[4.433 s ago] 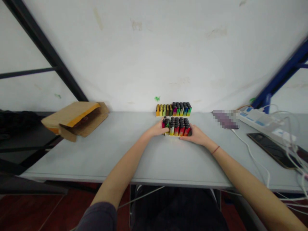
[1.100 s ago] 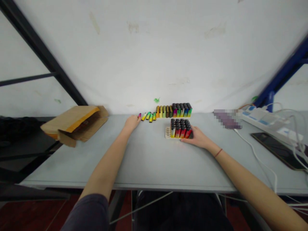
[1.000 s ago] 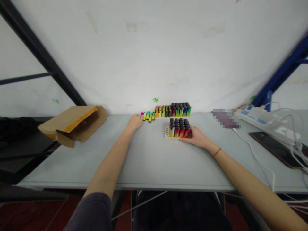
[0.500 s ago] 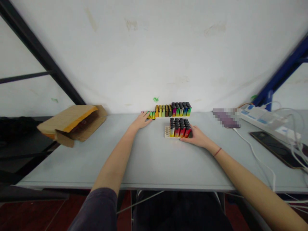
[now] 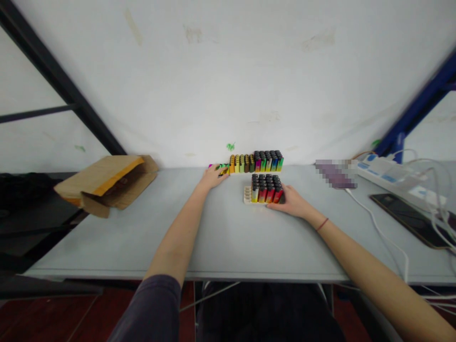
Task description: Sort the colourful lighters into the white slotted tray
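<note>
On the grey table [image 5: 107, 247], the upright row of lighters [image 5: 256, 162] at the back edge could topple if the left hand [image 5: 213, 178], half open over a few lighters lying flat [image 5: 223, 167], nudges it. The loaded tray [image 5: 265, 188] could skid if pushed by the right hand [image 5: 290, 202], which is curled against its far end with no clear grip. The left hand hides most of the flat lighters, so I cannot tell whether it holds any; the tray's near-end slots [image 5: 247, 194] look empty.
</note>
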A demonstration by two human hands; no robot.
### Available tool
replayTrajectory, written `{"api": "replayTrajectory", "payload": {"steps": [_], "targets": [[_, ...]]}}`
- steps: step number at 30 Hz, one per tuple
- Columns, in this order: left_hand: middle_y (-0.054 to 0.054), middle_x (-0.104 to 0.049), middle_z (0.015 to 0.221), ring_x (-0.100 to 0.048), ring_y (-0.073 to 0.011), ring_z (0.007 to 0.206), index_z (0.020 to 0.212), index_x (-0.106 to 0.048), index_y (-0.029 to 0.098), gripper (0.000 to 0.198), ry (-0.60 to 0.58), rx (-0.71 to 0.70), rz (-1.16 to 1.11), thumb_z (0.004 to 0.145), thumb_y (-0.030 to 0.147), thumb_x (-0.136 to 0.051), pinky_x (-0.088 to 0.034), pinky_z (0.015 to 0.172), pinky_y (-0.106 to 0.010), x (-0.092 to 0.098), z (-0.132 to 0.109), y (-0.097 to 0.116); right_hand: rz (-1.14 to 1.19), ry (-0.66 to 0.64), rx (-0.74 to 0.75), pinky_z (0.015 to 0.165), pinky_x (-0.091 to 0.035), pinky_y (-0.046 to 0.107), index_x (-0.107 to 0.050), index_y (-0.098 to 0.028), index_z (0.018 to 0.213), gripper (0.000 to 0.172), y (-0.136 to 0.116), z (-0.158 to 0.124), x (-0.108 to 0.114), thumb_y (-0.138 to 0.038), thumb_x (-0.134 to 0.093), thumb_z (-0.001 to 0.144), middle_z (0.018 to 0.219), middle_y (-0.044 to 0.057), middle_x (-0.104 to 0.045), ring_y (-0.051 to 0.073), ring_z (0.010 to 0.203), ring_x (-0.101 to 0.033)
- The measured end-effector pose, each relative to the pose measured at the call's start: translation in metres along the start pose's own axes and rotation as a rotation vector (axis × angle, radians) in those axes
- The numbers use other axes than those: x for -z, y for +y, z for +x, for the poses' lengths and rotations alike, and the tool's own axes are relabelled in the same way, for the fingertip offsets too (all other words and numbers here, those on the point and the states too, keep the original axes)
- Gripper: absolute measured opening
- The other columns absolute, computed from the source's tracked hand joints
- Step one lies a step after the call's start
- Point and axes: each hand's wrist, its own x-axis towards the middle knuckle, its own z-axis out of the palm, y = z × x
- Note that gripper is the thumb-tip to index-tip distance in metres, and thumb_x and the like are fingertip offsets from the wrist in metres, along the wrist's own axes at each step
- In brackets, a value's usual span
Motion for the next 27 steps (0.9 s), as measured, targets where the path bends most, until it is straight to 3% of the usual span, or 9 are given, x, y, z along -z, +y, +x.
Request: {"api": "replayTrajectory", "payload": {"steps": [2,5,8,10,13,16,18,22,27], "targets": [[-0.013,-0.054,0.153,-0.047,-0.0322,0.143,0.145,-0.063,0.027,0.054,-0.004,0.030,-0.009,0.099,0.052,-0.053,-0.036,0.121,-0.055,0.003,-0.002,0.005,-0.004,0.008,-0.005,0.087,-0.056,0.049,-0.064,-0.019,0.117,0.061,-0.001,0.000,0.000,-0.058,-0.083,0.075,0.102,0.012,-0.075,0.034,0.094,-0.067],[-0.014,-0.046,0.162,-0.031,-0.0410,0.154,0.152,-0.056,0.028,0.062,0.073,0.065,-0.023,0.097,0.057,-0.055,-0.025,0.123,-0.067,0.014,-0.010,0.016,-0.013,0.003,-0.025,0.087,-0.057,0.049,-0.063,-0.019,0.119,0.063,-0.001,0.000,0.001,-0.058,-0.084,0.074,0.103,0.012,-0.075,0.035,0.095,-0.067],[-0.016,-0.046,0.162,-0.030,-0.0370,0.156,0.156,-0.048,0.020,0.068,0.165,-0.073,-0.139,0.100,0.058,-0.047,-0.020,0.129,-0.059,0.023,-0.026,0.037,-0.006,-0.012,-0.020,0.089,-0.056,0.050,-0.063,-0.018,0.121,0.064,-0.001,0.000,0.001,-0.057,-0.084,0.074,0.106,0.013,-0.075,0.036,0.097,-0.068],[-0.019,-0.048,0.160,-0.039,-0.0365,0.152,0.157,-0.046,0.016,0.079,0.067,-0.244,-0.282,0.095,0.064,-0.054,-0.025,0.129,-0.054,0.024,-0.036,0.058,0.008,-0.014,-0.005,0.090,-0.056,0.050,-0.063,-0.017,0.121,0.064,0.000,0.001,0.001,-0.057,-0.083,0.075,0.109,0.014,-0.075,0.036,0.098,-0.068],[-0.021,-0.049,0.160,-0.045,-0.0403,0.149,0.156,-0.046,0.016,0.105,-0.137,-0.399,-0.497,0.072,0.069,-0.080,-0.032,0.126,-0.055,0.018,-0.045,0.091,0.017,-0.017,0.001,0.089,-0.056,0.050,-0.063,-0.017,0.121,0.064,0.000,0.002,0.000,-0.056,-0.083,0.075,0.108,0.014,-0.075,0.035,0.096,-0.068],[-0.018,-0.060,0.150,-0.057,-0.0380,0.138,0.152,-0.050,0.017,0.098,-0.270,-0.411,-0.680,0.071,0.060,-0.084,-0.042,0.121,-0.053,0.014,-0.046,0.112,0.006,-0.013,-0.008,0.086,-0.057,0.049,-0.064,-0.017,0.119,0.063,-0.001,0.002,0.001,-0.056,-0.084,0.074,0.103,0.013,-0.075,0.035,0.093,-0.069],[-0.017,-0.061,0.148,-0.060,-0.0354,0.136,0.150,-0.052,0.019,0.090,-0.298,-0.392,-0.776,0.073,0.053,-0.085,-0.043,0.120,-0.052,0.013,-0.045,0.116,0.001,-0.004,-0.009,0.086,-0.057,0.049,-0.064,-0.018,0.120,0.063,-0.002,0.001,0.001,-0.056,-0.084,0.074,0.102,0.012,-0.075,0.034,0.093,-0.069],[-0.018,-0.059,0.148,-0.057,-0.0334,0.138,0.145,-0.052,0.018,0.079,-0.237,-0.371,-0.888,0.075,0.040,-0.083,-0.041,0.121,-0.052,0.009,-0.043,0.116,-0.004,0.001,-0.012,0.086,-0.057,0.049,-0.063,-0.019,0.121,0.064,-0.003,0.001,0.000,-0.056,-0.084,0.074,0.102,0.011,-0.075,0.034,0.093,-0.069],[-0.021,-0.053,0.149,-0.052,-0.0360,0.140,0.149,-0.042,0.013,0.088,-0.128,-0.356,-0.846,0.071,0.029,-0.077,-0.040,0.121,-0.055,-0.008,-0.045,0.119,-0.001,0.008,-0.008,0.089,-0.056,0.050,-0.063,-0.019,0.121,0.064,-0.001,0.001,0.000,-0.057,-0.083,0.074,0.105,0.012,-0.075,0.035,0.096,-0.068]]}}
